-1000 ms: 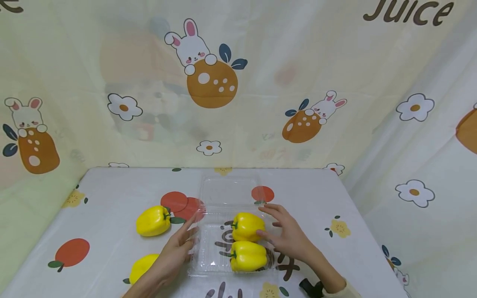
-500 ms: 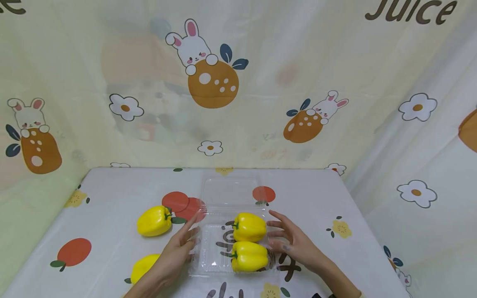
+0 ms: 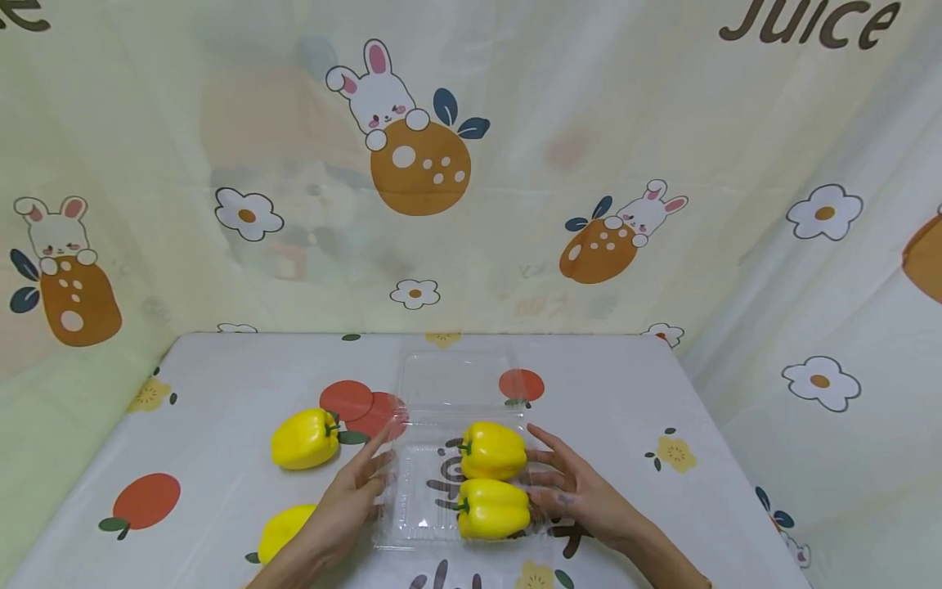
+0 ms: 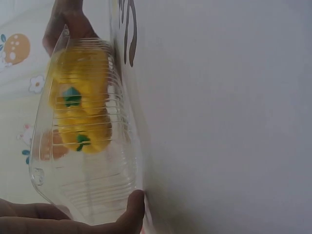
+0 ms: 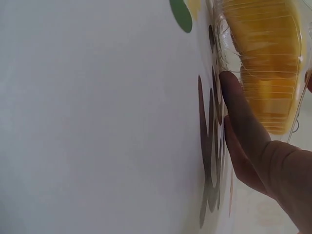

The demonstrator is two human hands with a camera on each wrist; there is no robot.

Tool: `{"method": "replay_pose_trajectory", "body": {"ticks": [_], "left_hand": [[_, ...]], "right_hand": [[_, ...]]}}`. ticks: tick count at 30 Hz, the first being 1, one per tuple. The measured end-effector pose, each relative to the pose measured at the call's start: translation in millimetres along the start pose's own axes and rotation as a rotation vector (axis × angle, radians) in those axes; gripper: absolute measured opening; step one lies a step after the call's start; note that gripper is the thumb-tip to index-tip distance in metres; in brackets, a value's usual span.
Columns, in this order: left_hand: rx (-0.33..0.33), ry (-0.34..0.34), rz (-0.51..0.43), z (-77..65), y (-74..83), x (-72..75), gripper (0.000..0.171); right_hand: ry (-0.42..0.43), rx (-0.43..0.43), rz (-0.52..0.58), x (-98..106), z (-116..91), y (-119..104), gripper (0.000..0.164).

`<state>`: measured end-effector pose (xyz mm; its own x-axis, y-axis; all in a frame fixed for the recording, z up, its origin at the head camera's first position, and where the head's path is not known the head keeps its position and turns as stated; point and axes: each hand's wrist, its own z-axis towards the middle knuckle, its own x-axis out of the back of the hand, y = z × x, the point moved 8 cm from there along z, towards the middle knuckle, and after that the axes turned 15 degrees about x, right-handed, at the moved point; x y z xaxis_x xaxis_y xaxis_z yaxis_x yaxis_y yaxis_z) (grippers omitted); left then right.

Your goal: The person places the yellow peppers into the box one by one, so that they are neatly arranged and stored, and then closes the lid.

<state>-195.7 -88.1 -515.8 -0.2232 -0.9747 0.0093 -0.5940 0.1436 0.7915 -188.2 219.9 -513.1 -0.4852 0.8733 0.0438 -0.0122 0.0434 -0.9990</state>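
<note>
A clear plastic clamshell box (image 3: 415, 499) stands with its lid (image 3: 456, 376) laid back behind it. Two yellow bell peppers sit along its right half, a rear bell pepper (image 3: 494, 451) and a front bell pepper (image 3: 493, 509), stems pointing left. My left hand (image 3: 352, 496) rests against the box's left wall with fingers extended. On the opposite side, my right hand (image 3: 577, 491) has its extended fingers along the right wall, beside the peppers. In the right wrist view, fingertips (image 5: 231, 83) meet the ribbed wall low down, close to the table.
Another yellow bell pepper (image 3: 304, 439) lies on the table to the left of the box. A further bell pepper (image 3: 283, 528) is partly hidden behind my left forearm. The printed tablecloth (image 3: 221, 384) covers the table, and a patterned curtain (image 3: 500, 245) rises behind its back edge.
My right hand has drawn back from the rear bell pepper, leaving it in the box, and moved to the right wall. The left hand has stayed at the left wall.
</note>
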Motion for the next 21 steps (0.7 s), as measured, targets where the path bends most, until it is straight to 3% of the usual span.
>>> {"method": "replay_pose_trajectory", "body": {"ticks": [21], "left_hand": [[-0.007, 0.000, 0.001, -2.9, 1.9, -0.9, 0.076]], "right_hand": [[-0.018, -0.027, 0.068, -2.8, -2.4, 3.9, 0.099]]}}
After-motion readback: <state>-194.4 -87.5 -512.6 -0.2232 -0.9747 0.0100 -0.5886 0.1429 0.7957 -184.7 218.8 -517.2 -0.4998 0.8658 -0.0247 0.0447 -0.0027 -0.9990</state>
